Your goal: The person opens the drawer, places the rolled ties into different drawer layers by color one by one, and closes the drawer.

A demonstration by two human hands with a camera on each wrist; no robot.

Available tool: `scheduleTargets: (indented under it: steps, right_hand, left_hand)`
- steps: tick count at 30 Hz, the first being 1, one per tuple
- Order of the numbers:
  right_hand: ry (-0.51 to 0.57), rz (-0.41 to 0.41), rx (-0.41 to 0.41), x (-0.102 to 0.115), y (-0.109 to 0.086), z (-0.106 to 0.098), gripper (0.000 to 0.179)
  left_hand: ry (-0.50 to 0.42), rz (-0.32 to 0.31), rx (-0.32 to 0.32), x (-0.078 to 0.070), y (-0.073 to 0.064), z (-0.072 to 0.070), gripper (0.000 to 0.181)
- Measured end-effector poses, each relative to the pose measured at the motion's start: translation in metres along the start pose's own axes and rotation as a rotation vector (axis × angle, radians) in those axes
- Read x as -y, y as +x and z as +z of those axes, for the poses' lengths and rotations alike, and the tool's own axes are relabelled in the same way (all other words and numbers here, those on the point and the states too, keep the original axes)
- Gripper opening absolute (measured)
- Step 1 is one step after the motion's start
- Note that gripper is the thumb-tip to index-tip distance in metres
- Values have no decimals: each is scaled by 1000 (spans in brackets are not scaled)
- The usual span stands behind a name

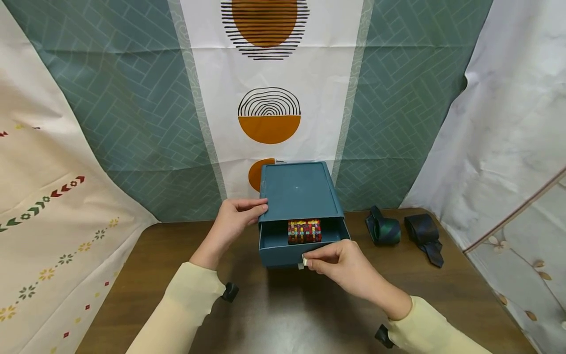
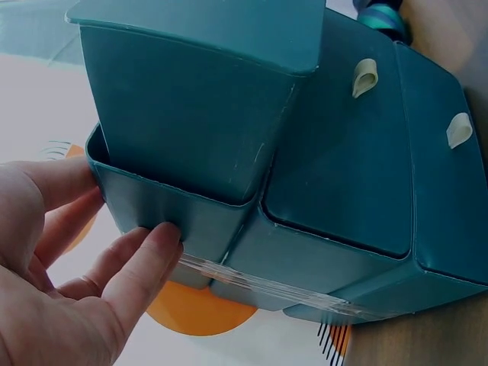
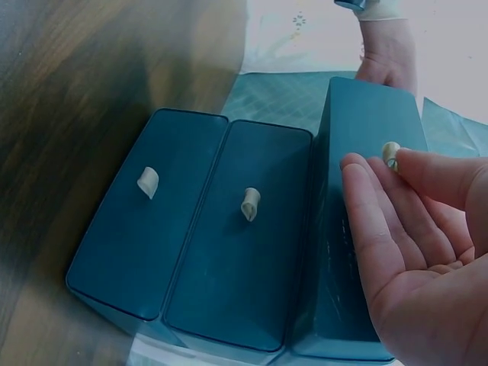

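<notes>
A blue-green drawer unit (image 1: 298, 189) stands against the hanging cloth, its top drawer (image 1: 278, 255) pulled part-way out. In that drawer lies a rolled, multicoloured patterned bundle (image 1: 305, 231). My right hand (image 1: 347, 265) pinches the pale loop pull (image 3: 390, 151) on the drawer front between thumb and fingers. At the unit's left side is my left hand (image 1: 232, 219), its extended fingers resting against the casing (image 2: 198, 217). Two lower drawers, each with a pale loop (image 3: 250, 204), are closed in the right wrist view.
To the right of the unit, a rolled green-and-navy necktie (image 1: 384, 231) and a dark rolled necktie (image 1: 423, 231) lie on the wooden table (image 1: 177, 295). Patterned cloths (image 1: 132, 123) hang behind and at both sides.
</notes>
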State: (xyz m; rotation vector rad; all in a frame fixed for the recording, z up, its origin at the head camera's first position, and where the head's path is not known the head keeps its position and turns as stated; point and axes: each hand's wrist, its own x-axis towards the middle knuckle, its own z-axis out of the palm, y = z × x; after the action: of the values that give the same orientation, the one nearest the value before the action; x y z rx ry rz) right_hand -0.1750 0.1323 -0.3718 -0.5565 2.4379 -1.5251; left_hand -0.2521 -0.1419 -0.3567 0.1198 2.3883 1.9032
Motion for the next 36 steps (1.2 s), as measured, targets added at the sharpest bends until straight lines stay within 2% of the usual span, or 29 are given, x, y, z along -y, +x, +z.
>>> scheduleTargets:
  steps: [22,36]
  right_hand:
    - [-11,-2,-14,-2,9,-1,20]
    - [-14,3,-17,-4,12,-3,23]
  left_hand:
    - [-28,12,24,2,2,-2,31]
    - [-12,-13,44,-27,-16,1,33]
